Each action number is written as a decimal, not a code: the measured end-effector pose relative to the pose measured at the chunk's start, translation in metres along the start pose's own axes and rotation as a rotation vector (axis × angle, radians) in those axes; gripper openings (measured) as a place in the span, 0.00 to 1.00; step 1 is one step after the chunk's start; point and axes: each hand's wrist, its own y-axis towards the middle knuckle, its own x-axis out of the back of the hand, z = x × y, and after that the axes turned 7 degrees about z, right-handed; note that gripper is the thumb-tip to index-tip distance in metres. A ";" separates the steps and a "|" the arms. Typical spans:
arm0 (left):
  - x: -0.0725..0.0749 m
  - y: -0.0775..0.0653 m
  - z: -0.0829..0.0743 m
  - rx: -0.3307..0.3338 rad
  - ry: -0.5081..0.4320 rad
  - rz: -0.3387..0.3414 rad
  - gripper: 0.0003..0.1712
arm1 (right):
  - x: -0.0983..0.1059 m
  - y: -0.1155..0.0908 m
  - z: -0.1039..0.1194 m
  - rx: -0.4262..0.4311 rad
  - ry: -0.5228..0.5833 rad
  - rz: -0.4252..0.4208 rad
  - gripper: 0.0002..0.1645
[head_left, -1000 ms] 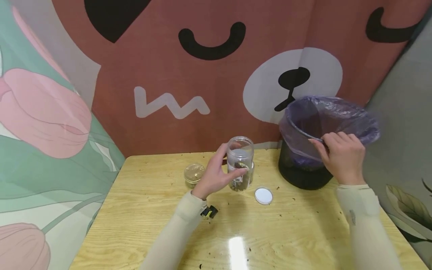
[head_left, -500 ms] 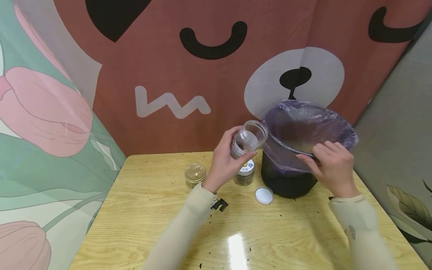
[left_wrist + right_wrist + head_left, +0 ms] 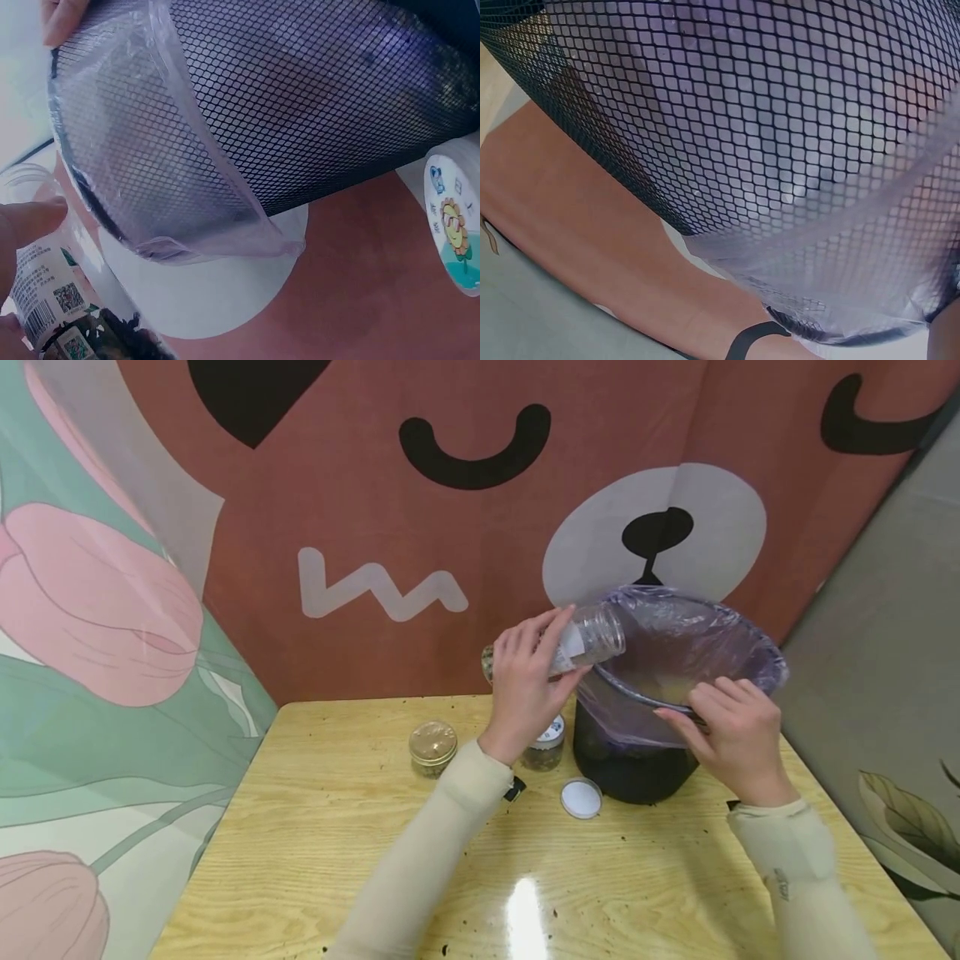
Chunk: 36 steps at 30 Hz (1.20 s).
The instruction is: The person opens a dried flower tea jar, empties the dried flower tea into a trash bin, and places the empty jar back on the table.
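My left hand (image 3: 521, 693) grips a clear plastic jar (image 3: 592, 642) that is tipped to the right, its open mouth at the left rim of a black mesh trash bin (image 3: 630, 772). Dark bits show near the bottom of the labelled jar (image 3: 52, 292) in the left wrist view. A purple bag (image 3: 697, 635) lines the bin and folds over its rim. My right hand (image 3: 738, 739) holds the front rim through the bag, and the bin leans toward the jar. Mesh and folded bag fill most of the right wrist view.
A white round lid (image 3: 581, 798) lies on the wooden table (image 3: 360, 860) before the bin. Left of the bin stands a jar with a printed lid (image 3: 543, 756), partly behind my left arm. A gold-topped jar (image 3: 432, 745) is farther left. Dark crumbs dot the table; a printed curtain (image 3: 360, 510) hangs behind.
My left hand has lifted the jar up and right, turning it from upright to nearly sideways at the bin's mouth. My right hand has drawn the bin to the left.
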 end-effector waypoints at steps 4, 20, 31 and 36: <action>-0.005 0.005 -0.001 -0.014 0.086 0.001 0.42 | 0.001 0.000 0.000 -0.003 -0.002 0.008 0.40; -0.001 0.012 -0.004 -0.158 0.494 0.015 0.36 | 0.004 0.001 0.000 -0.012 0.006 0.040 0.39; -0.001 0.014 -0.004 -0.264 0.646 -0.005 0.30 | 0.002 -0.003 -0.004 -0.015 0.013 0.066 0.39; -0.003 0.013 -0.004 -0.290 0.682 -0.011 0.31 | 0.002 -0.005 -0.004 -0.017 0.013 0.089 0.39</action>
